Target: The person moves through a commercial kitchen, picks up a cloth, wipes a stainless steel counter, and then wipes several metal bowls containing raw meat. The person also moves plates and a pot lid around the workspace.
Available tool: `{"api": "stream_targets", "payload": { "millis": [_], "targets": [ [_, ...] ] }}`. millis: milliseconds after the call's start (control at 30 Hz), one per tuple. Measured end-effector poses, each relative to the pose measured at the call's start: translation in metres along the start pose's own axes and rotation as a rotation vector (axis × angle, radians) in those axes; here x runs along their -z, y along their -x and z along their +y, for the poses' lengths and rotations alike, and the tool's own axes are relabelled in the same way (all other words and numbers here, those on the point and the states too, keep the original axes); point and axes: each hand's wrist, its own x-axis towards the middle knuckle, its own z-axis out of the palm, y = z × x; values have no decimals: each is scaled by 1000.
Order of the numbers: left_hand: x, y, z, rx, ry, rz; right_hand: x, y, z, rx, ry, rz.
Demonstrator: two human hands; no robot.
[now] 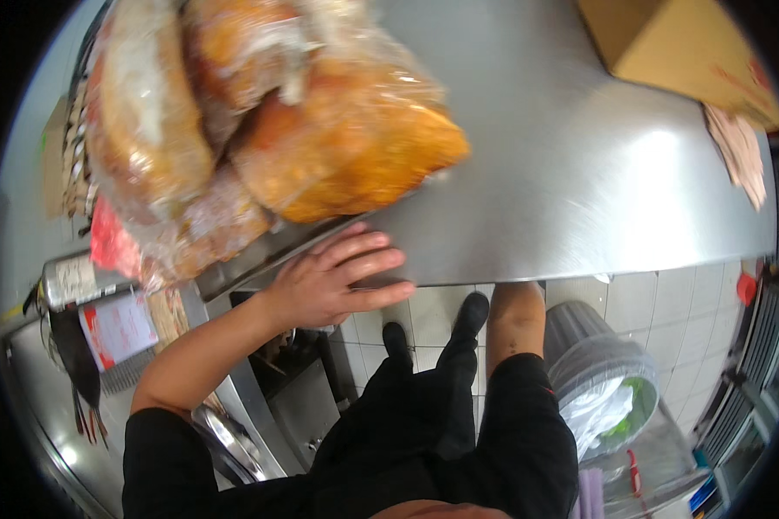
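Note:
My left hand [354,272] is at the front edge of a stainless steel table [526,162], fingers spread and nothing in them. Its fingertips are close to the rim of a metal tray [253,263]; I cannot tell whether they touch it. On the tray is a heap of clear plastic bags, among them one of orange-yellow food [357,136] and a long pale, frosted packet [149,97] that looks like frozen meat. A pink bag [111,237] shows at the heap's left side. My right forearm runs under the table's edge, and that hand is out of view.
A cardboard box [675,58] stands at the table's far right, with a pinkish-tan flat piece [737,156] beside it. A lined grey bin [600,363] is by my right side. Left are a metal container [71,279] and a red-and-white packet [120,327].

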Motion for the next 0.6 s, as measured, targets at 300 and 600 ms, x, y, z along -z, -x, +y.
{"api": "stream_targets", "payload": {
  "millis": [300,600],
  "targets": [
    [-2,22,-1,-6,169,127,-8,70,7,-298,-47,-252],
    [-47,45,17,25,30,437,32,254,-56,-426,467,-390]
  ]
}}
